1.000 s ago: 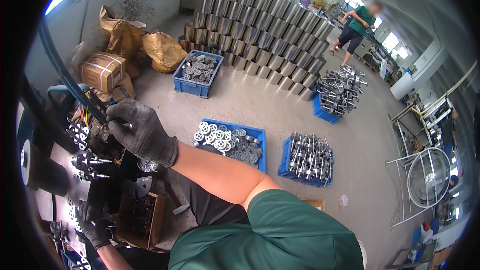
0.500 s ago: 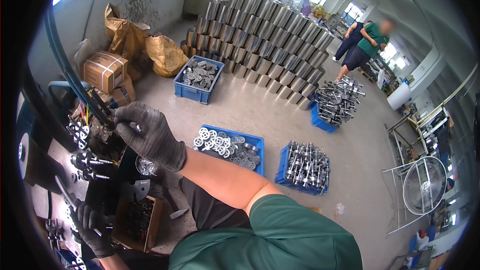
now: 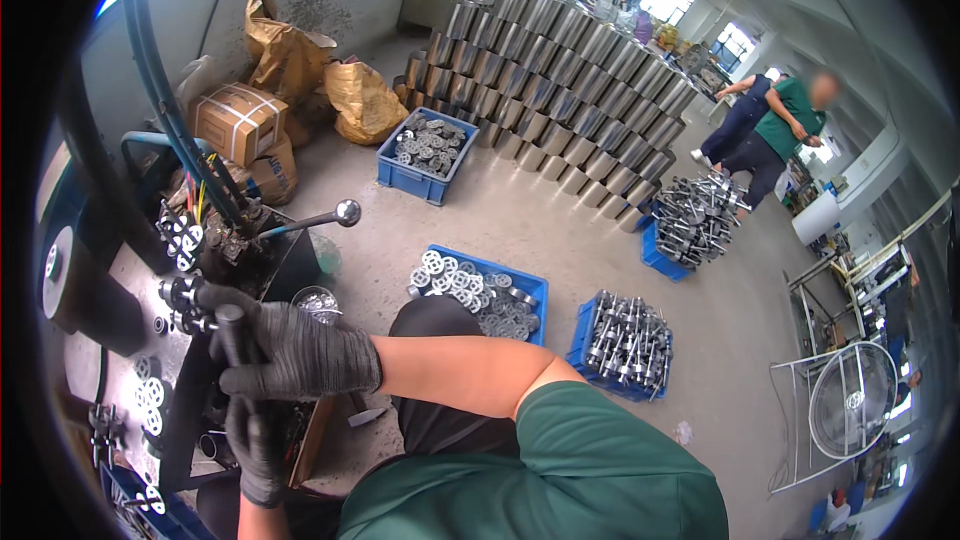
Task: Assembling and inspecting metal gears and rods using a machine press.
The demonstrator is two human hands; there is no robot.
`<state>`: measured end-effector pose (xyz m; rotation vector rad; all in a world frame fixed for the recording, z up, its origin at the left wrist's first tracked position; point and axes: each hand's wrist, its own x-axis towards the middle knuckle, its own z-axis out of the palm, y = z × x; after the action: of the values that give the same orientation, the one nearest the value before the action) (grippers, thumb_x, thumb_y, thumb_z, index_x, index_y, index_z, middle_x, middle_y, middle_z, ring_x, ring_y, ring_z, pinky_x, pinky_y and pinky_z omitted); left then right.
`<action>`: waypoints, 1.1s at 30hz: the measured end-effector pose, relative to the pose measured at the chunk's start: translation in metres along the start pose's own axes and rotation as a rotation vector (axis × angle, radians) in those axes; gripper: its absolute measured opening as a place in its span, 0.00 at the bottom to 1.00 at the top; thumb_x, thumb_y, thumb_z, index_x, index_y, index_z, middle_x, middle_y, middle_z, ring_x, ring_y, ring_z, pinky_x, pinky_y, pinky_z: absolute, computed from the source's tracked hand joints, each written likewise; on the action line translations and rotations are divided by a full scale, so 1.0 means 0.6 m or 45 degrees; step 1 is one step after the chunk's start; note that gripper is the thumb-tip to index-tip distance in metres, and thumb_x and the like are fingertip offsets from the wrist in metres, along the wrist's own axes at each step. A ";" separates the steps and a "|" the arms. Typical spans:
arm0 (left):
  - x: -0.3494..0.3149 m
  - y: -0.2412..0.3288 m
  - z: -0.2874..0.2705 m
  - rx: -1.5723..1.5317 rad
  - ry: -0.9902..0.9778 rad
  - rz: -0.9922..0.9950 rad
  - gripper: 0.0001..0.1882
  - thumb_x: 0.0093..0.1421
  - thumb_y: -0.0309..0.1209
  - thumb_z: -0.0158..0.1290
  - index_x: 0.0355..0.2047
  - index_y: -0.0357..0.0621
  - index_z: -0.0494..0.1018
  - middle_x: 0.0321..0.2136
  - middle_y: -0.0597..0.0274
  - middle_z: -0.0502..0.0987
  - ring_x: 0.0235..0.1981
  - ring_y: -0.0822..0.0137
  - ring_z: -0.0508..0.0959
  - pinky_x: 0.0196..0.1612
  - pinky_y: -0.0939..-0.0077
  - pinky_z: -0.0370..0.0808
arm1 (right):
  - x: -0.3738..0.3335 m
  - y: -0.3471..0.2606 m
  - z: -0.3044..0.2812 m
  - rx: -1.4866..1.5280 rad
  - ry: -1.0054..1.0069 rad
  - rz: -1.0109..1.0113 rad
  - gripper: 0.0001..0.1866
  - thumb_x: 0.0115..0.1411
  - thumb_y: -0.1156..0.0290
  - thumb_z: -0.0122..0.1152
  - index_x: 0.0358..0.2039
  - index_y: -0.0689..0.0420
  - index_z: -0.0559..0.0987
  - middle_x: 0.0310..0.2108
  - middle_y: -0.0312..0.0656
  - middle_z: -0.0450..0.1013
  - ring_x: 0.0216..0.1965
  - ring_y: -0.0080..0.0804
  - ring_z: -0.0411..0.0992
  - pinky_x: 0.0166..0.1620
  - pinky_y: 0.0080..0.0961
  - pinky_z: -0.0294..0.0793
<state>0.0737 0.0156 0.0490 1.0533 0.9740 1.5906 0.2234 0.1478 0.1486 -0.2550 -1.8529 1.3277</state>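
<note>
Both my hands wear dark grey knit gloves. My right hand (image 3: 305, 348) is closed round a dark round bar (image 3: 232, 332) that stands roughly upright. My left hand (image 3: 258, 450), lower and nearer to me, is closed at the bar's lower end; its fingers are partly hidden. Just beyond my right fingertips, shaft parts with round metal bodies (image 3: 184, 302) lie on the bench. A lever with a shiny ball knob (image 3: 347, 213) sticks out of the machine (image 3: 238, 240), apart from my hands.
Blue crates hold flat wheel-like metal discs (image 3: 455, 282) and finished-looking shafts (image 3: 630, 342). Another disc crate (image 3: 412, 182) stands farther off, before stacked metal cylinders (image 3: 560, 70). A hammer (image 3: 366, 417) lies near my knee. Two people (image 3: 795, 125) stand at the far right.
My right hand has let go of the lever's ball knob and come down toward me to the bar. My left hand has moved right with the bar, which is now more upright.
</note>
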 end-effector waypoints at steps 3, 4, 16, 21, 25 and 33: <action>-0.003 -0.031 -0.041 0.374 -0.076 0.057 0.40 0.68 0.56 0.51 0.65 0.33 0.63 0.55 0.53 0.75 0.54 0.63 0.75 0.58 0.68 0.70 | 0.004 0.010 0.009 -0.057 -0.165 0.045 0.24 0.59 0.64 0.67 0.52 0.61 0.71 0.28 0.46 0.76 0.32 0.42 0.79 0.45 0.34 0.77; 0.001 -0.024 -0.034 0.379 -0.064 0.065 0.40 0.68 0.56 0.51 0.65 0.33 0.63 0.55 0.53 0.75 0.54 0.63 0.75 0.58 0.68 0.70 | 0.003 0.013 0.007 -0.102 -0.152 0.056 0.22 0.59 0.65 0.67 0.50 0.60 0.71 0.28 0.47 0.76 0.32 0.44 0.78 0.44 0.35 0.77; 0.014 -0.028 -0.061 0.631 -0.161 -0.230 0.28 0.70 0.49 0.52 0.54 0.34 0.72 0.43 0.55 0.80 0.42 0.63 0.78 0.47 0.67 0.74 | 0.000 0.060 0.032 -0.576 -0.199 0.010 0.19 0.56 0.62 0.68 0.40 0.59 0.71 0.26 0.54 0.74 0.31 0.58 0.77 0.35 0.45 0.76; 0.011 -0.052 -0.050 0.389 -0.072 -0.204 0.27 0.72 0.49 0.50 0.57 0.36 0.69 0.41 0.60 0.79 0.38 0.71 0.78 0.40 0.76 0.74 | 0.009 0.050 0.021 -0.574 -0.212 0.109 0.21 0.54 0.60 0.69 0.40 0.60 0.71 0.29 0.54 0.76 0.32 0.58 0.77 0.37 0.46 0.76; 0.003 -0.082 -0.074 0.489 -0.041 -0.186 0.28 0.72 0.47 0.50 0.60 0.36 0.68 0.49 0.56 0.77 0.46 0.68 0.78 0.48 0.74 0.74 | 0.006 0.064 0.027 -0.548 -0.181 0.082 0.21 0.53 0.61 0.69 0.39 0.61 0.73 0.28 0.54 0.76 0.32 0.57 0.77 0.37 0.45 0.77; 0.004 -0.089 -0.075 0.506 -0.007 -0.183 0.28 0.72 0.44 0.52 0.62 0.34 0.66 0.55 0.55 0.74 0.54 0.64 0.75 0.56 0.69 0.72 | 0.004 0.052 0.018 -0.457 -0.241 0.065 0.19 0.53 0.64 0.67 0.38 0.62 0.73 0.29 0.53 0.77 0.34 0.55 0.78 0.39 0.43 0.78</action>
<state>0.0455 0.0249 -0.0143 1.2217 1.3670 1.3052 0.2052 0.1550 0.1216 -0.3760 -2.2568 1.0745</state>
